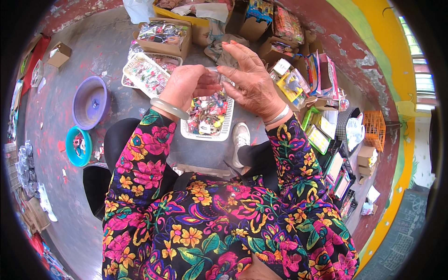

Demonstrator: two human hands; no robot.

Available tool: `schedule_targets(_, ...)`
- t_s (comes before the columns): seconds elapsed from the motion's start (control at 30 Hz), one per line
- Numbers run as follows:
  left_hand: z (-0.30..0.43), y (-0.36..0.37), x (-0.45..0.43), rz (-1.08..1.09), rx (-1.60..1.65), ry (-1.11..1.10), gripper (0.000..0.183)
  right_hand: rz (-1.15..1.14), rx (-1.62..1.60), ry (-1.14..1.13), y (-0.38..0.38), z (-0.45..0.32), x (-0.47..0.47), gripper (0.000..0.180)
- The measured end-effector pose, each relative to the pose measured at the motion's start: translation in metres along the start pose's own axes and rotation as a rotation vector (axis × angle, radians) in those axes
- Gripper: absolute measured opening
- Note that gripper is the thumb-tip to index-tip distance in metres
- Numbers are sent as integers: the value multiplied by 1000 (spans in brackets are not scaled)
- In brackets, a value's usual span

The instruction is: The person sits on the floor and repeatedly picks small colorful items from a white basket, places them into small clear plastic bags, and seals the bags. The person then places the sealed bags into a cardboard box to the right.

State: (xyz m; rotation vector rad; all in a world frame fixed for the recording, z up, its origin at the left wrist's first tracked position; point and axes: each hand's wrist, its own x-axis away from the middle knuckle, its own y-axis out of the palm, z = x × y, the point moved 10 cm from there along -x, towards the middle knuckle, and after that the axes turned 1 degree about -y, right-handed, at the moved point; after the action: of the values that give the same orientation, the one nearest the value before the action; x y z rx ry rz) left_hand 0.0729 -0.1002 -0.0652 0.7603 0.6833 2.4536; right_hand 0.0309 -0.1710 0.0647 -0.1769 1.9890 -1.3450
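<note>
My left hand (187, 85) holds a small clear plastic piece (212, 74), perhaps a bag or box, by its left side. My right hand (246, 75) is at the piece's right edge, index finger and thumb spread, the other fingers raised; whether it grips the piece is hard to tell. Below both hands, on the floor between my feet, is a white plastic basket (229, 120) filled with small colourful items, some of them like hair accessories. My fingers hide what lies inside the clear piece.
Left of the hands are white trays (134, 68) of small items and a cardboard box (162, 50) of packets. Purple (91, 102) and teal basins (78, 146) stand further left. At right are a green tray (316, 134), cartons and an orange crate (373, 131).
</note>
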Motion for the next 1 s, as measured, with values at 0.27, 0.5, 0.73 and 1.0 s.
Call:
schedule_targets(0.27, -3, 11, 3, -97, -111, 19, 26, -123, -209, 84, 13, 12, 0, 15)
schedule_targets(0.5, -11, 18, -2, -202, -338, 71, 29, -261, -257, 61, 26, 12, 6, 13)
schedule_targets(0.73, -22, 18, -5, -152, -249, 20, 28, -368, -234, 110, 30, 19, 9, 11)
schedule_targets(1.0, -4, 28, 0, -181, -76, 70, 22, -31, -709, 621, 24, 62, 26, 13)
